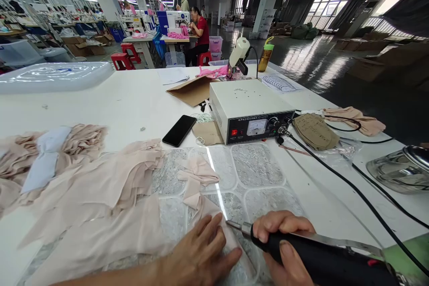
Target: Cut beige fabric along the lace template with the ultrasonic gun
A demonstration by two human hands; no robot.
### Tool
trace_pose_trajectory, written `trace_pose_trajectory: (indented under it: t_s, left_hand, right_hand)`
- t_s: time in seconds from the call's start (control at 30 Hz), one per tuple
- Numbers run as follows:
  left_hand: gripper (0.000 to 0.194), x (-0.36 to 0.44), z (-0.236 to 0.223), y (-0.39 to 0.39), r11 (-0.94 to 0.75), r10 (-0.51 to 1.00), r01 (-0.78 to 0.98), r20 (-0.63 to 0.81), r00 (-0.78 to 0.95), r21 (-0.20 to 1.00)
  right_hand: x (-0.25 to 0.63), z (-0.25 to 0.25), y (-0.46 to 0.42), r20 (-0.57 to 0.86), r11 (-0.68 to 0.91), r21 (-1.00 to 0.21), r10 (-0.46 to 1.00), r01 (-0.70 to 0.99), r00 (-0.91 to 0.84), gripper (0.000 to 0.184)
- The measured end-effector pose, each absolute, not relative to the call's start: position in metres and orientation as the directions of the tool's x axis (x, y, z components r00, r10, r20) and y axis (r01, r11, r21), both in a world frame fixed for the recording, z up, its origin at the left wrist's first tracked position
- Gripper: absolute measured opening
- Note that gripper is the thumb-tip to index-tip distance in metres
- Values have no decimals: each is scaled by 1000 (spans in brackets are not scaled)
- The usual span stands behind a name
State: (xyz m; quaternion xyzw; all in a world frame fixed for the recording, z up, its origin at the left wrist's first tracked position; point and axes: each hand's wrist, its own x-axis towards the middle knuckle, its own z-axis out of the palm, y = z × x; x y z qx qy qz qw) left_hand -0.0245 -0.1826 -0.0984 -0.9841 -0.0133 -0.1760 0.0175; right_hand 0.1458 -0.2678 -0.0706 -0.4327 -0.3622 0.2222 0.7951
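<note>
My right hand point(284, 246) is wrapped round a black handheld tool point(315, 257) whose metal tip point(234, 225) points left, close to my left fingertips. My left hand point(201, 252) lies flat with its fingers stretched out, pressing beige fabric point(110, 214) onto a clear textured plate point(258, 183) on the white table point(127, 103). A black cable point(338, 174) runs from the tool to a white control box point(250, 114) with a dial and knobs. Small beige fabric pieces point(197, 176) lie on the plate ahead of my hands.
A black phone point(179, 130) lies left of the box. Beige fabric piles point(50, 156) sit at left, more beige pieces point(351, 120) at right, a metal bowl point(398, 170) at the right edge, cardboard point(192, 90) and a bottle point(266, 56) behind. People work at distant tables.
</note>
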Motion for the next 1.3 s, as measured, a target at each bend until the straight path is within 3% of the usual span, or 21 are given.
trace_pose_trajectory:
  t_s: [0.27,1.3]
  left_hand:
    - [33,-24,-98,-184,-999,27,42,372,928,-33]
    - [38,-25,-101,-184,-999,24,32,373,927,-15]
  right_hand:
    - [142,-73,-259,381,568,-821,613,-51,692,9]
    - [142,-72,-275,337,553,-828,623,-92,706,11]
